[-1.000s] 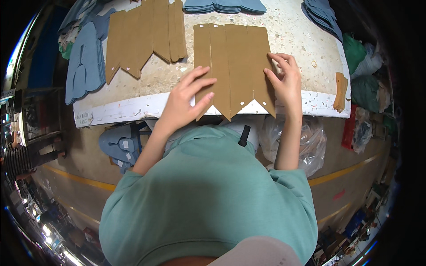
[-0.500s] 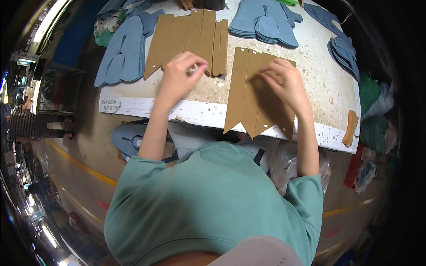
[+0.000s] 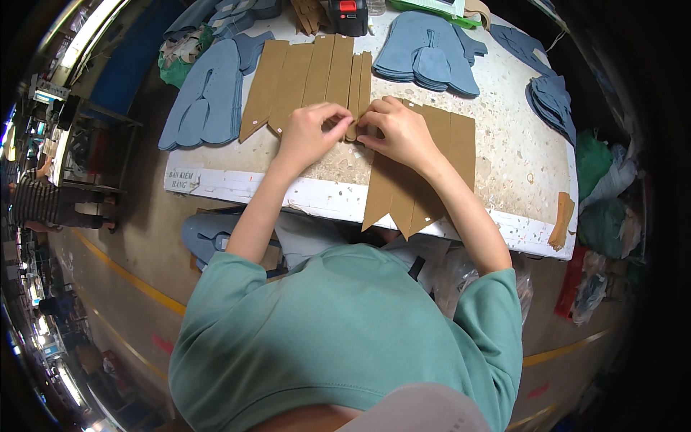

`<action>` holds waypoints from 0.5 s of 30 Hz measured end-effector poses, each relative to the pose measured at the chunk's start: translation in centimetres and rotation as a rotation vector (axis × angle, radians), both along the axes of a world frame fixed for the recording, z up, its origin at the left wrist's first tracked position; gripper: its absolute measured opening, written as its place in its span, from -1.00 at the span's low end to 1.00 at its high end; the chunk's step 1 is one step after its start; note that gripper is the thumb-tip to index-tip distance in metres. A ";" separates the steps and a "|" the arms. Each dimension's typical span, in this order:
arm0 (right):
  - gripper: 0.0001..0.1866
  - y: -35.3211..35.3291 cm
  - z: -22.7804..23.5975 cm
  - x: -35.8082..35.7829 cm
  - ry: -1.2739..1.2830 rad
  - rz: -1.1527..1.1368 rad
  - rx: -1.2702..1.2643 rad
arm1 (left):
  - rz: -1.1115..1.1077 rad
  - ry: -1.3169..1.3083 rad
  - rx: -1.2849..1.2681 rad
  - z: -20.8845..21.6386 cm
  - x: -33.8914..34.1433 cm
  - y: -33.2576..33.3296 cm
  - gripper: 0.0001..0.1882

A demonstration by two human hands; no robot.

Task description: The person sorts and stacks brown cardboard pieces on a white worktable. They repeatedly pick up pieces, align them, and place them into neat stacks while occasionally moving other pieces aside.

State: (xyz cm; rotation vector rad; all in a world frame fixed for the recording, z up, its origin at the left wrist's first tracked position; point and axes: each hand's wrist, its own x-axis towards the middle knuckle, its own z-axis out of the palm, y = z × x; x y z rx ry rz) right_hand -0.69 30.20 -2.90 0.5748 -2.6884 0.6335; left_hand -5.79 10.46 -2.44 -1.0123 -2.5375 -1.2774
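My left hand and my right hand are close together over the lower ends of narrow brown strips. Thumb and fingers are pinched on both; anything between them is too small or hidden to make out. Left of the strips lie wider brown flat pieces with pointed lower ends, some bearing small white stickers. Under my right wrist is a second row of brown pieces, also with small white stickers; its pointed ends overhang the front table edge. My right hand and forearm cover part of that row.
Blue cut-piece stacks lie at the left, far middle and right of the speckled table. A black-and-red battery-like block stands at the back. Brown strips lie at the right corner. A person stands far left.
My right hand has moved left from above the right-hand row to beside my left hand. My left hand has shifted slightly right and down. The view has tilted a little, showing more of the table's back.
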 end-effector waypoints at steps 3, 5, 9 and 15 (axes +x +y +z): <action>-0.85 -0.2 0.0 -0.2 0.038 0.013 0.035 | 0.058 0.011 0.167 0.7 -0.3 0.7 -0.90; -0.87 -0.1 0.4 -0.3 0.041 -0.004 0.051 | 0.091 -0.021 0.268 1.3 -0.3 1.2 -0.89; -0.91 2.1 3.0 0.4 0.385 -0.107 0.106 | 0.091 0.164 0.308 2.6 0.4 2.6 -0.89; -0.88 6.5 6.4 8.9 0.200 -0.255 0.130 | -0.188 0.289 0.165 1.9 6.0 4.8 -0.92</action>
